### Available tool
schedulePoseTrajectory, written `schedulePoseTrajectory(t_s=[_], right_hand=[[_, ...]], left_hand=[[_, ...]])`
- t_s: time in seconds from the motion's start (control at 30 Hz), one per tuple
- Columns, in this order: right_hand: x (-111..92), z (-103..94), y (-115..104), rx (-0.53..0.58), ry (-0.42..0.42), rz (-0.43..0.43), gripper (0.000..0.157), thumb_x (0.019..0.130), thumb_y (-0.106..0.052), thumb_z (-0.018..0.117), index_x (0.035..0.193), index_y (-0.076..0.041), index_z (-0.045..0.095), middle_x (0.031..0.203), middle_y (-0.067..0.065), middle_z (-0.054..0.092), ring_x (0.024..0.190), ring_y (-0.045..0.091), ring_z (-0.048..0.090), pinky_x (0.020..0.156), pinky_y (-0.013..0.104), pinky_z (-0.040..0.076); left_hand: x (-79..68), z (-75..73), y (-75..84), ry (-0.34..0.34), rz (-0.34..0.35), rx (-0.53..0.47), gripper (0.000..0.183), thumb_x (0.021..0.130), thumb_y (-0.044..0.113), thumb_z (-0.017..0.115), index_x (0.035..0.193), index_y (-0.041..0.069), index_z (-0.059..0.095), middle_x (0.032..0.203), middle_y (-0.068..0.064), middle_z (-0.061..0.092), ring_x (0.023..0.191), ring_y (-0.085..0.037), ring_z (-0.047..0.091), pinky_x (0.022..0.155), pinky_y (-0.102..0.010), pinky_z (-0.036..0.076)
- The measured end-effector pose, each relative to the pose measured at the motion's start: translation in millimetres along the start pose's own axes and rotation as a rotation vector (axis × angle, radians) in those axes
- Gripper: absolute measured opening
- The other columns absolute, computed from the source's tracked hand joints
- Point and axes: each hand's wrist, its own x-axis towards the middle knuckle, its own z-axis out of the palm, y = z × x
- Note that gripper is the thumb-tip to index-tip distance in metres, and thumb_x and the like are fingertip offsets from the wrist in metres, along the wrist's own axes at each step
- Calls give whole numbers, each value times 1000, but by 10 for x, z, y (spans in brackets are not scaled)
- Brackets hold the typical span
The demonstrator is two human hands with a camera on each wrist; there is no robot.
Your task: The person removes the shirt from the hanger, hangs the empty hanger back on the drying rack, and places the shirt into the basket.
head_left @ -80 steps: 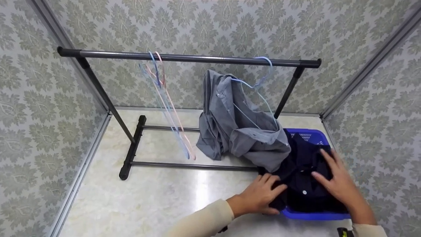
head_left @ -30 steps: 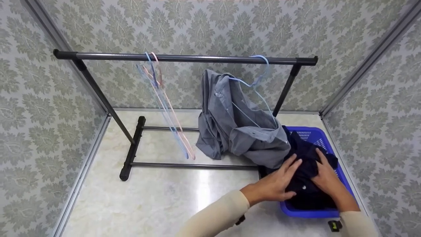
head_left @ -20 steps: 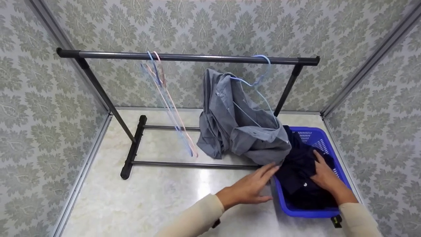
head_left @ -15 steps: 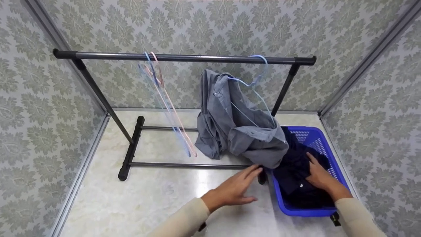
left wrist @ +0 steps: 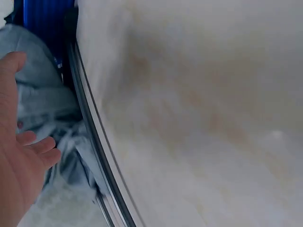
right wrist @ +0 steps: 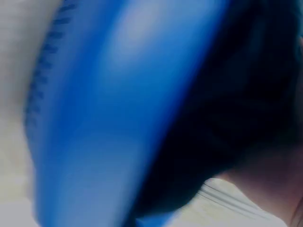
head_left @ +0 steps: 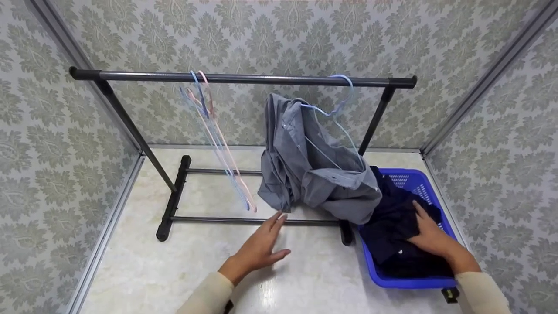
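Note:
My left hand (head_left: 257, 246) is over the floor in front of the rack, fingers stretched and thumb apart, holding nothing. Its fingertips come close to the lower edge of a grey button-up shirt (head_left: 290, 148); whether they touch cannot be told. In the left wrist view the palm side of the left hand (left wrist: 21, 175) shows beside grey cloth. My right hand (head_left: 433, 237) rests on a dark navy garment (head_left: 388, 226) with a white button, index finger straight and thumb spread; its other fingers are hidden. The garment lies bunched in a blue plastic basket (head_left: 375, 266).
A black clothes rack (head_left: 148, 76) stands before the patterned wall. From its bar hang a blue hanger (head_left: 344, 104) carrying the grey shirt and, at left, pink and blue hangers (head_left: 226, 152). The rack foot (head_left: 346, 233) lies just left of the basket.
My left hand has left the navy garment and moved left, out over the floor below the grey shirt. My right hand has shifted a little but stays on the garment in the basket.

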Motion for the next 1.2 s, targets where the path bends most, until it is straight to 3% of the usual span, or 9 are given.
schedulePoseTrajectory(t_s=[0.1,0.17,0.27,0.3,0.4,0.5,0.8,1.03,1.2], right_hand=[[-38,-259,-169,53,-63,129,95,80,-24,80,157,4,32,162,40,16,143,69,17,117,75,19],[-35,-424,-302,110,-81,134,97,81,-17,77,160,1,25,164,40,9,145,68,12,111,82,15],[41,-559,-509,136,-24,37,92,84,-8,71,163,-7,24,167,33,11,154,49,12,125,55,14],[94,-571,-571,117,-5,1,89,85,-5,69,163,-9,27,168,31,14,154,49,13,125,55,14],[315,-501,-686,-37,27,-68,77,91,-8,67,161,-15,35,169,24,22,154,50,18,125,62,16],[557,-348,-671,-237,-13,-82,66,98,-20,67,158,-17,42,168,20,25,148,61,22,105,87,20],[859,-24,-539,-465,-146,-142,54,100,-36,60,150,-14,55,161,18,43,149,52,32,107,83,28],[714,41,-363,-542,-174,30,60,100,-55,57,145,-14,60,157,21,47,145,57,35,103,85,29],[615,93,-237,-482,-229,206,70,102,-61,48,144,-6,58,157,27,43,144,64,28,99,91,22]], left_hand=[[-87,-68,-82,13,-36,2,95,87,42,80,160,3,32,160,-22,39,141,-36,49,113,-48,46],[-126,-107,-117,6,-64,-4,94,88,41,79,160,5,31,161,-22,39,142,-36,48,113,-48,46],[-170,-142,-142,-9,-110,-21,92,89,39,78,161,6,31,162,-21,37,144,-37,46,115,-49,44],[-179,-148,-148,-11,-117,-26,91,90,38,77,161,6,31,162,-21,37,144,-37,45,115,-49,44],[-187,-156,-168,3,-121,-18,89,90,37,77,160,5,32,163,-20,37,144,-36,46,115,-49,44],[-179,-157,-192,22,-94,9,89,89,38,78,159,5,33,162,-20,37,143,-36,47,114,-49,45],[-256,-219,-306,-7,-111,150,91,90,49,75,160,6,35,162,-24,36,147,-45,41,116,-58,40],[-342,-276,-375,-23,-183,161,90,90,49,74,159,6,36,161,-24,38,147,-48,39,115,-63,38],[-371,-293,-390,-45,-225,136,90,91,49,73,160,6,33,162,-26,37,148,-48,37,118,-61,35]])
